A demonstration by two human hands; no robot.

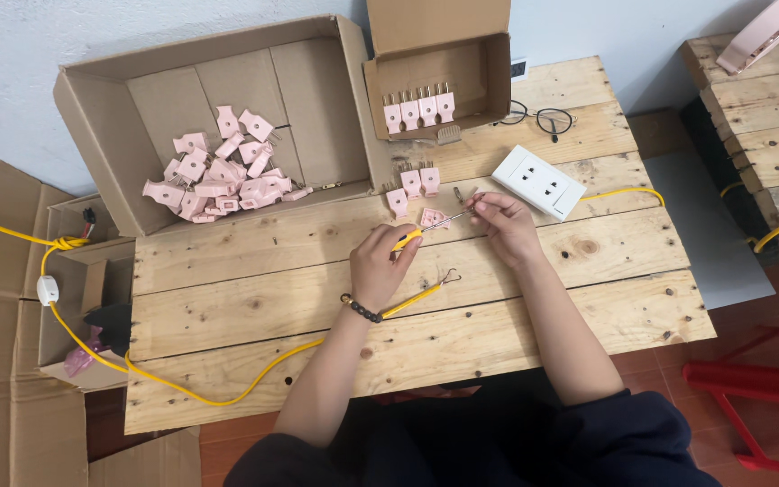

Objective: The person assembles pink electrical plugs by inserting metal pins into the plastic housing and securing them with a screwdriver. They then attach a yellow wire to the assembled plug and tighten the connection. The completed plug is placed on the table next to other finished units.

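Observation:
My left hand (pixel 380 264) grips a yellow cable (pixel 227 394) near its end, a dark bead bracelet on the wrist. One stripped bare wire (pixel 448 218) runs from it to my right hand (pixel 503 222), whose fingertips pinch the wire's tip. The second stripped wire (pixel 448 277) curls free below. A pink plug shell half (pixel 432 217) lies on the wooden pallet table (pixel 588 298) just under the wire. Three pink plugs (pixel 413 183) with brass prongs stand beyond the hands.
A large open cardboard box (pixel 317 99) holds a pile of pink plugs (pixel 218 171). A smaller box (pixel 484 68) holds a row of plugs (pixel 418 110). A white socket plate (pixel 538 182), eyeglasses (pixel 543 117) and a red stool (pixel 768 397) at right.

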